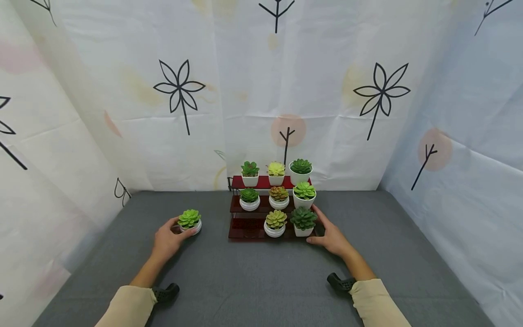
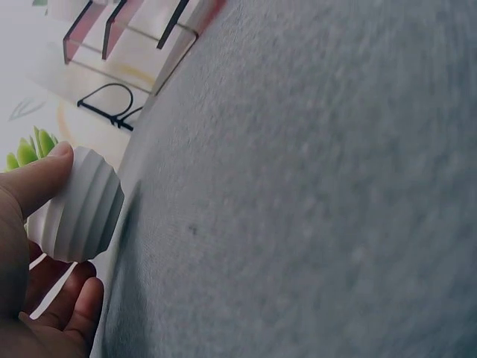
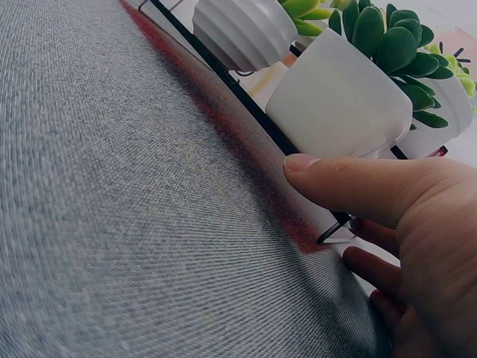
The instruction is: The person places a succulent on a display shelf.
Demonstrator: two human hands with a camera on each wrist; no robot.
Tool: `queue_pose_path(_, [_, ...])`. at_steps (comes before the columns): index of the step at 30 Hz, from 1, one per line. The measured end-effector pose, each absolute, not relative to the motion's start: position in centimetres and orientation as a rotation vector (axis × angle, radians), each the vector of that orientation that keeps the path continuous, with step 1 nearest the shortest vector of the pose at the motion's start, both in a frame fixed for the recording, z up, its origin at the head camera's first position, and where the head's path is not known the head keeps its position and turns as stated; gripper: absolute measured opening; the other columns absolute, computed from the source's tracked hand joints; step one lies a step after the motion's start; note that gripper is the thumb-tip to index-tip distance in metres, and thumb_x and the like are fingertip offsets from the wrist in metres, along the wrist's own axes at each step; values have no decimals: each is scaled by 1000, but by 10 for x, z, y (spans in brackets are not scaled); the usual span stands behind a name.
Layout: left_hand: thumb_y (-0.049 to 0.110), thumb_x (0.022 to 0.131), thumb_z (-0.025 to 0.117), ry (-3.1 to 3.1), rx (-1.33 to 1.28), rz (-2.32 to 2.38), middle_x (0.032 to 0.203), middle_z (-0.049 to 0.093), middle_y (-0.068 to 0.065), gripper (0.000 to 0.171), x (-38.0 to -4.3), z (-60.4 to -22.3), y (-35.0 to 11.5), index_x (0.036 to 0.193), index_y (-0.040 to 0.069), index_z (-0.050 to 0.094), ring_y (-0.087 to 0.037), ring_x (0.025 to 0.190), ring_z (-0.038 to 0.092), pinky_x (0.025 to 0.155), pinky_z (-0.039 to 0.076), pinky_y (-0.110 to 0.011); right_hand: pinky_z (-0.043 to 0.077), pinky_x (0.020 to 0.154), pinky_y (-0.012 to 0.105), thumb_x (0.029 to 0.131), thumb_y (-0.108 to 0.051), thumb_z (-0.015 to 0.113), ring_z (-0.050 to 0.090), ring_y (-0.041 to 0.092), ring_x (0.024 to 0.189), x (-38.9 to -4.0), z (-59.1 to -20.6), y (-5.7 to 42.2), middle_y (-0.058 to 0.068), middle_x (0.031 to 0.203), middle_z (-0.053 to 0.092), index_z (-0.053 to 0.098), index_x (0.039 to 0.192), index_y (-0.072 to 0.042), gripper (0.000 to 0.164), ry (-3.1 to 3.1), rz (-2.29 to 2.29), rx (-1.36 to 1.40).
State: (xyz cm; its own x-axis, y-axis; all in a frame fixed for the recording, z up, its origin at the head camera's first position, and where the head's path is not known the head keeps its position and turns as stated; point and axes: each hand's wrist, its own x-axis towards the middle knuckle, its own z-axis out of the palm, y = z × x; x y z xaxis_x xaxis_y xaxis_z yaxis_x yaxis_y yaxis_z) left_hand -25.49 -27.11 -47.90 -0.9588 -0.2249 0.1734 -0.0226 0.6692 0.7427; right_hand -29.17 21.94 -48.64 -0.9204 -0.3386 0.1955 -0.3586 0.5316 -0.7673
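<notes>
In my left hand (image 1: 168, 238) I grip a small succulent (image 1: 189, 219) with bright green leaves. Its white ribbed pot (image 2: 83, 205) sits between thumb and fingers, close over the table at the left. To the right stands a dark red three-tier shelf (image 1: 249, 229) with a thin black frame. My right hand (image 1: 335, 238) holds the shelf's lower right corner, thumb on the front edge and fingers round the side. Just above that thumb is a dark green succulent (image 3: 395, 45) in a squarish white pot (image 3: 339, 97).
Several potted succulents fill the shelf: three on top, three in the middle, and a yellow-green one (image 1: 276, 220) beside the dark green one below. Grey cloth (image 1: 245, 281) covers the table. Patterned white fabric (image 1: 253, 91) hangs behind and at both sides. A black cord loop (image 1: 121, 190) lies at the back left.
</notes>
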Motion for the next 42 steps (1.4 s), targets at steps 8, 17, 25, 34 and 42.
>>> queue_pose_path(8, [36,82,79,-2621,136,-1200,117,62,-23,73,-252,-477,-260,137,-3,50,-34,104,59,82,49,-47,36,95,66,78,-23,82,43,46,126,-291,-486,219,28,139,46,19,157,-17,102,-2733,1384,615])
queue_pose_path(17, [36,82,79,-2618,103,-1269,121,60,-24,74,-247,-474,-248,138,-2,49,-35,107,59,85,50,-49,36,95,67,78,-22,82,43,47,126,-291,-485,219,29,140,44,18,157,-15,102,-2725,1382,628])
queue_pose_path(25, [31,82,80,-2607,86,-1362,123,59,-25,73,-243,-469,-238,138,-3,49,-35,109,59,86,51,-47,36,95,66,78,-22,82,43,46,126,-291,-486,219,28,138,46,19,157,-15,102,-2720,1379,631])
queue_pose_path(34, [29,81,81,-2583,41,-1434,119,61,-21,70,-240,-467,-222,137,1,51,-32,104,62,80,54,-37,37,94,66,78,-22,82,44,46,125,-291,-486,219,28,136,47,19,157,-15,102,-2721,1388,629])
queue_pose_path(42, [26,80,82,-2549,-4,-1454,114,63,-20,67,-237,-469,-205,134,0,54,-30,98,64,76,55,-34,36,94,66,79,-23,82,43,46,126,-292,-487,219,28,138,46,18,157,-17,101,-2733,1389,609])
